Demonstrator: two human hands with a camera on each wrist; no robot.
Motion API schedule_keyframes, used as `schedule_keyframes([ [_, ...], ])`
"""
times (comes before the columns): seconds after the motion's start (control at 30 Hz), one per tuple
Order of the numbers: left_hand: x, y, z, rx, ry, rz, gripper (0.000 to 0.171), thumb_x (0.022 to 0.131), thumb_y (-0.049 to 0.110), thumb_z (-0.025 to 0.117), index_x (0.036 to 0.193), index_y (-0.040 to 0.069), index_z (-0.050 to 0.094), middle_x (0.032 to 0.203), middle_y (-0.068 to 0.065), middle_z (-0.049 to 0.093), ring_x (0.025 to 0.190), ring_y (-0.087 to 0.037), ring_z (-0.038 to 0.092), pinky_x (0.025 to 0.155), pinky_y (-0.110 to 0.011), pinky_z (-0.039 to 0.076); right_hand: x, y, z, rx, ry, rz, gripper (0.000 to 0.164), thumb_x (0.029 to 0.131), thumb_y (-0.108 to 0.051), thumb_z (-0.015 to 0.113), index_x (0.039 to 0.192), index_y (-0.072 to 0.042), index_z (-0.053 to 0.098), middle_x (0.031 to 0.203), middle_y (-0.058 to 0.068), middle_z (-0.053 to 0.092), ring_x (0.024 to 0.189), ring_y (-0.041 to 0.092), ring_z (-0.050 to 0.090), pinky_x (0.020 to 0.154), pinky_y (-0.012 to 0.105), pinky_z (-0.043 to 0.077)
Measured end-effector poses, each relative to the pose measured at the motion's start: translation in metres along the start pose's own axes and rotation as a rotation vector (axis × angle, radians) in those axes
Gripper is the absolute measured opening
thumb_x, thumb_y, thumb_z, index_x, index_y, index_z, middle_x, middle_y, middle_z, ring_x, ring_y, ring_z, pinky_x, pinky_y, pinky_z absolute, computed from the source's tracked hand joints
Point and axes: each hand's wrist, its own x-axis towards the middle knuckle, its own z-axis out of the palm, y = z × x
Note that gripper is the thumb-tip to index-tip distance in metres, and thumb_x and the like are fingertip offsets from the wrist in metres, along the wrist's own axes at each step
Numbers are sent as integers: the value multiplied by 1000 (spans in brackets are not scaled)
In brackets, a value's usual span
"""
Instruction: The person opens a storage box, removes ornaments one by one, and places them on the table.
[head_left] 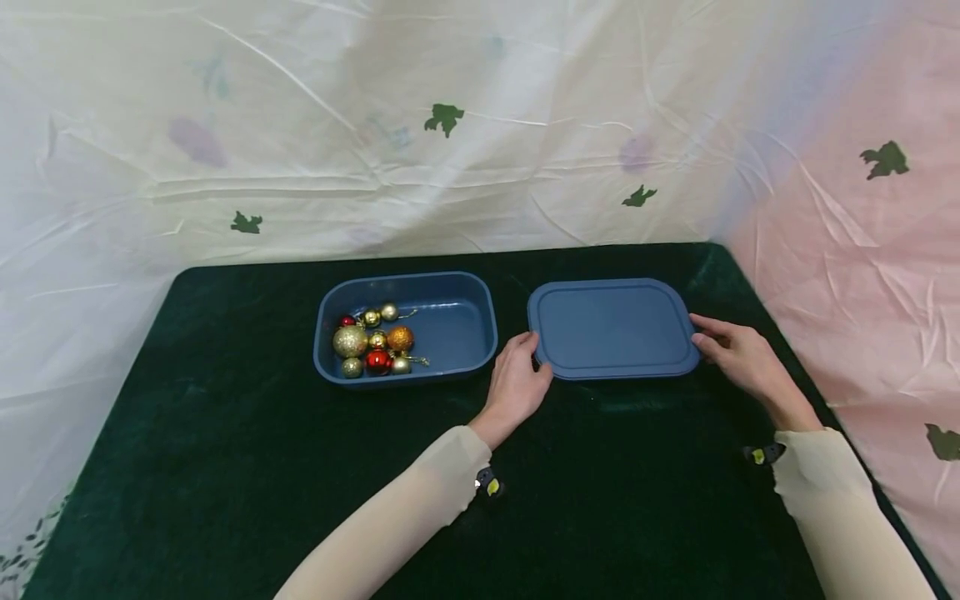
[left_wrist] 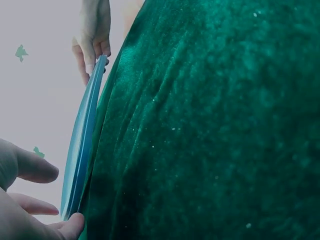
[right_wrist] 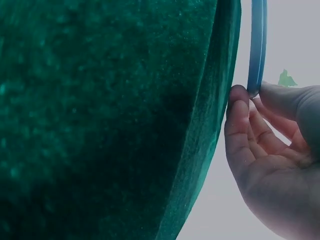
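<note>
A flat blue rectangular lid [head_left: 615, 329] is held at its two short ends, right of a matching blue box. At its left end my left hand [head_left: 519, 379] grips the edge; in the left wrist view fingertips lie on either side of the lid's rim [left_wrist: 80, 165]. My right hand [head_left: 746, 358] pinches the other end, thumb on top and fingers underneath in the right wrist view. There the rim [right_wrist: 257, 50] stands a little off the green cloth. The open box [head_left: 457, 367] holds several small ornament balls [head_left: 350, 342] in gold, red and orange, mostly in its left half.
A dark green cloth [head_left: 225, 467] covers the table. Pale draped fabric with leaf shapes [head_left: 444, 119] rises behind it, and pink fabric [head_left: 862, 275] hangs along the right side. The box stands just left of my left hand.
</note>
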Motion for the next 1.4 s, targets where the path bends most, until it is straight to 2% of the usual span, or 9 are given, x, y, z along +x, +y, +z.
schedule_keyframes([
  [0.27,1,-4,1,15,-58,6,57,101,10,64,152,-5,45,158,-23,43,145,-36,43,121,-48,33,4,1,3,22,-66,55,52,112,-32,46,151,3,49,120,27,67,96,31,66,68,28,51],
  [0.43,0,-1,0,39,-123,-8,64,101,16,65,157,-2,39,163,-24,33,149,-39,35,123,-50,29,5,4,6,1,-92,62,53,112,-34,44,152,2,48,129,29,61,96,32,60,68,34,48],
  [0.53,-2,2,-1,9,-174,-47,68,102,21,64,160,1,34,168,-24,23,153,-39,26,124,-52,24,6,4,7,-11,-90,55,52,112,-34,44,151,1,50,139,34,54,100,35,55,74,41,47],
  [0.67,-5,6,-1,-48,-227,-91,74,103,28,61,163,4,27,171,-22,10,157,-37,14,126,-51,17,4,4,9,-1,-74,41,50,112,-33,44,149,1,52,146,35,49,115,43,55,88,58,49],
  [0.77,-9,7,-2,-70,-246,-81,76,103,31,60,165,6,23,172,-20,5,158,-35,8,127,-50,14,1,3,8,3,-62,42,53,112,-35,44,149,1,52,147,35,49,124,49,53,95,68,46],
  [0.97,-23,7,-2,2,-216,83,77,104,42,54,166,9,21,173,-17,5,158,-36,6,126,-53,14,-13,-8,9,3,-11,38,59,111,-43,45,151,0,49,148,34,49,129,52,50,97,71,43],
  [1.13,-34,11,-6,117,-137,211,75,104,50,51,165,13,26,174,-9,9,159,-32,11,125,-57,17,-25,-26,13,25,73,-1,56,110,-41,49,150,-2,52,146,31,52,128,49,52,97,71,43],
  [1.3,-41,15,-18,182,-41,340,71,104,50,50,162,13,34,173,-4,17,158,-26,16,126,-54,20,-34,-46,16,52,145,-53,50,110,-37,52,148,-7,56,148,24,54,128,44,53,95,69,45],
  [1.4,-43,15,-29,211,28,416,67,103,47,51,159,12,40,170,-5,25,157,-26,22,125,-54,23,-38,-59,19,63,183,-86,47,109,-35,54,149,-11,57,148,20,56,127,40,54,101,42,50],
])
